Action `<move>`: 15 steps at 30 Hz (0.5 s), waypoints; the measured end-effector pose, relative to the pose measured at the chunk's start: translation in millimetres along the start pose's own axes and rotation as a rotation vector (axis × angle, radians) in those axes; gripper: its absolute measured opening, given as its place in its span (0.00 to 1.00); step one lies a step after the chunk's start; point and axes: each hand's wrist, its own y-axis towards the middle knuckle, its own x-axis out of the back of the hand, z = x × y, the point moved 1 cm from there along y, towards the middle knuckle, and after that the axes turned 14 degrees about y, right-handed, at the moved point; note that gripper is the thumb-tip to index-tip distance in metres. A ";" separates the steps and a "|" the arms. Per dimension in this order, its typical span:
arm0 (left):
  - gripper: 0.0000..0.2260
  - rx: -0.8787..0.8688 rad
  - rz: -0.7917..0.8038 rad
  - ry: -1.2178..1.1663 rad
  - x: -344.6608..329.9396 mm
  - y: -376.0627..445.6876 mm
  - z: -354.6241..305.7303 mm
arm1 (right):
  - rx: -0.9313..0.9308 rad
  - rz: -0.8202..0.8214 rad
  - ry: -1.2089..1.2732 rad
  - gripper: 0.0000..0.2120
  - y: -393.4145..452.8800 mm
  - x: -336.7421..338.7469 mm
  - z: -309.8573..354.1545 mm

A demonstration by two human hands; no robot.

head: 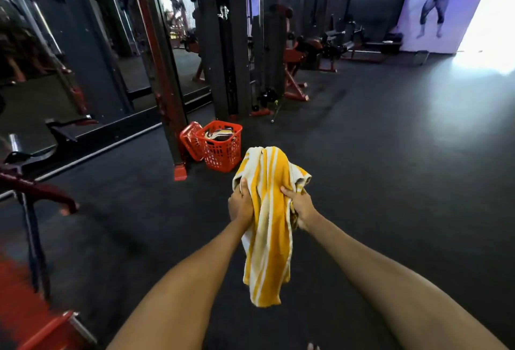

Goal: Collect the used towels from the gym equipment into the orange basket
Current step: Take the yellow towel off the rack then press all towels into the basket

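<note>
Yellow-and-white striped towel (267,210) held up in mid-air over the dark floor (390,168), gripped on each side by left hand (241,204) and right hand (302,207), its tail hanging down between the forearms. Beyond, orange basket (220,146) (towels already inside) against a mirrored wall (92,51).

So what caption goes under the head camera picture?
Both hands, left and right, carry a striped towel toward the orange basket.

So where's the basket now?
Head view, centre-left: the basket stands on the floor beside a red-footed post, ahead of the towel.
</note>
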 end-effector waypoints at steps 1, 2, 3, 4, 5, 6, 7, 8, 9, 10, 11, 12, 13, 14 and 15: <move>0.25 -0.002 -0.015 -0.002 -13.6 17.8 -5.4 | 0.002 0.004 -0.019 0.33 21.9 0.6 10.0; 0.26 -0.001 -0.029 -0.003 -30.4 38.0 -14.1 | 0.000 0.015 -0.028 0.32 47.6 1.5 23.5; 0.26 0.001 -0.042 -0.008 -43.7 58.5 -25.0 | 0.002 0.026 -0.028 0.31 69.3 -0.5 38.6; 0.26 0.006 -0.045 -0.004 -56.4 77.2 -35.8 | 0.003 0.022 -0.032 0.30 90.3 -1.7 52.0; 0.25 0.009 -0.049 -0.006 -70.1 100.1 -50.4 | 0.004 0.023 -0.047 0.29 115.6 -4.1 69.1; 0.24 0.009 -0.059 -0.003 -77.9 114.0 -60.3 | -0.001 0.024 -0.064 0.28 131.8 -5.6 79.7; 0.24 0.006 -0.069 -0.012 -87.9 134.0 -75.9 | -0.010 0.035 -0.077 0.28 158.2 -9.0 94.8; 0.24 0.017 -0.086 -0.025 -96.6 150.8 -85.3 | -0.017 0.051 -0.094 0.27 180.5 -12.4 106.6; 0.23 0.038 -0.100 -0.037 -102.7 165.1 -90.8 | -0.017 0.060 -0.123 0.26 198.4 -16.8 115.7; 0.22 0.063 -0.122 -0.054 -111.1 183.4 -95.6 | -0.021 0.080 -0.148 0.26 220.5 -23.2 124.7; 0.22 0.086 -0.142 -0.062 -116.7 197.7 -97.2 | -0.031 0.102 -0.170 0.26 238.2 -29.0 129.4; 0.22 0.106 -0.155 -0.068 -122.8 214.5 -96.6 | -0.039 0.118 -0.179 0.26 257.7 -35.2 132.5; 0.23 0.130 -0.167 -0.074 -127.1 230.9 -95.4 | -0.050 0.135 -0.186 0.25 275.0 -41.5 134.9; 0.23 0.150 -0.173 -0.075 -131.8 247.9 -93.0 | -0.061 0.142 -0.187 0.25 291.4 -47.2 136.3; 0.23 0.168 -0.188 -0.090 -138.5 272.1 -93.5 | -0.072 0.164 -0.182 0.24 316.1 -55.6 139.5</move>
